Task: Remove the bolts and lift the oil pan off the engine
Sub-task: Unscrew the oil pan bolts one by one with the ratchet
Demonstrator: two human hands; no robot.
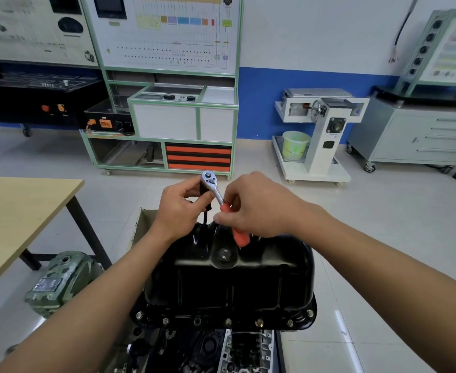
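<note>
Black oil pan (229,281) sits up close, seated on the engine (248,351), with bolts (259,322) lined along its near flange. Over the far edge, the left hand (179,211) grips the black extension (205,218) under the ratchet (217,195) head, and the right hand (259,208) curls round its orange handle. Beyond stands a green-framed bench (167,117).

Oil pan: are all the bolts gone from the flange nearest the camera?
No, several bolts still sit in the near flange of the oil pan, which rests on the engine.

Both hands (183,208) grip ratchet (221,203) over oil pan (229,278).
</note>
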